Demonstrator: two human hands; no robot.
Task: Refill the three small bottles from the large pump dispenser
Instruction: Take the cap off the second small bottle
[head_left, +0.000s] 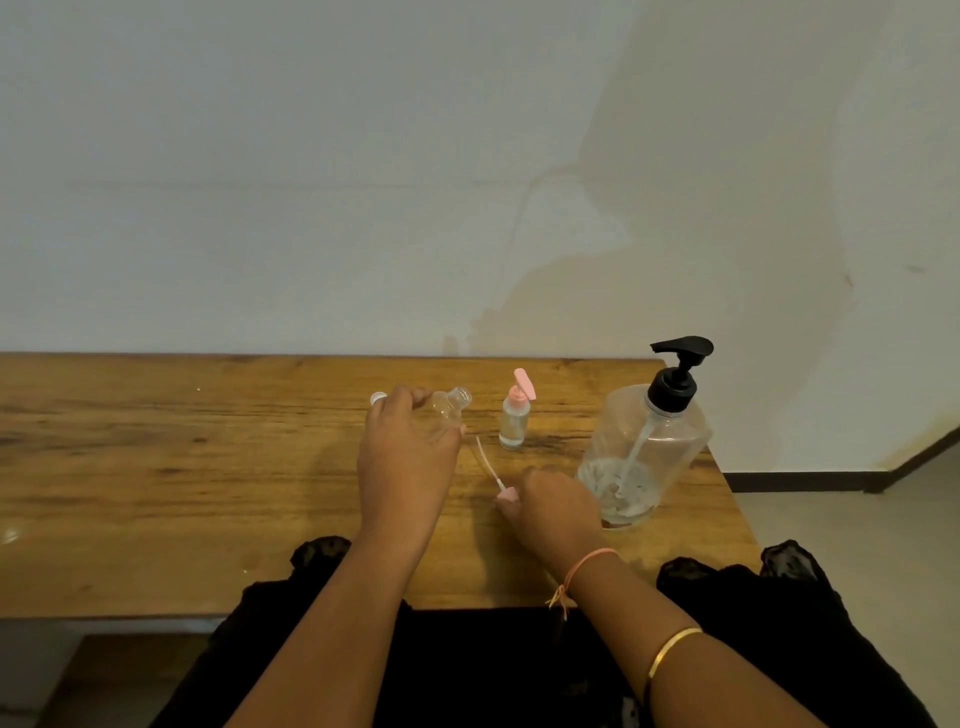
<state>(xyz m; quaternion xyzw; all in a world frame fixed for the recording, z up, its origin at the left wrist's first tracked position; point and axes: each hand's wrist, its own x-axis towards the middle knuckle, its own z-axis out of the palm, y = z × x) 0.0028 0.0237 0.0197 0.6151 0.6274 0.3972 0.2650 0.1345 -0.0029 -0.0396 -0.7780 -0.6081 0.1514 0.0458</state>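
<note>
- The left hand (408, 457) reaches forward, back of the hand up, its fingers wrapped round a clear small bottle (451, 404). The bottle is uncapped and tilted, its open neck pointing to 1 o'clock.
- The right hand (558, 506) rests low on the wooden table (156, 441), fingers curled down onto a pink pump top (506, 494). Its thin dip tube (485, 462) runs out towards 11 o'clock.
- A pink thread bracelet (587, 564) and a gold bangle (672, 647) circle the right forearm.
- A second small bottle (514, 423) stands upright at 12 o'clock from the right hand, with its pink pump on.
- The large pump dispenser (644, 447), clear with a black pump, stands at 2 o'clock from the right hand; a little liquid sits in its base.
- A white cap (378, 398) peeks out at 11 o'clock from the left hand, mostly hidden.
- Behind the table is a pale, stained wall (311, 182); at 3 o'clock are a light floor (857, 519) and a dark baseboard (805, 480).
</note>
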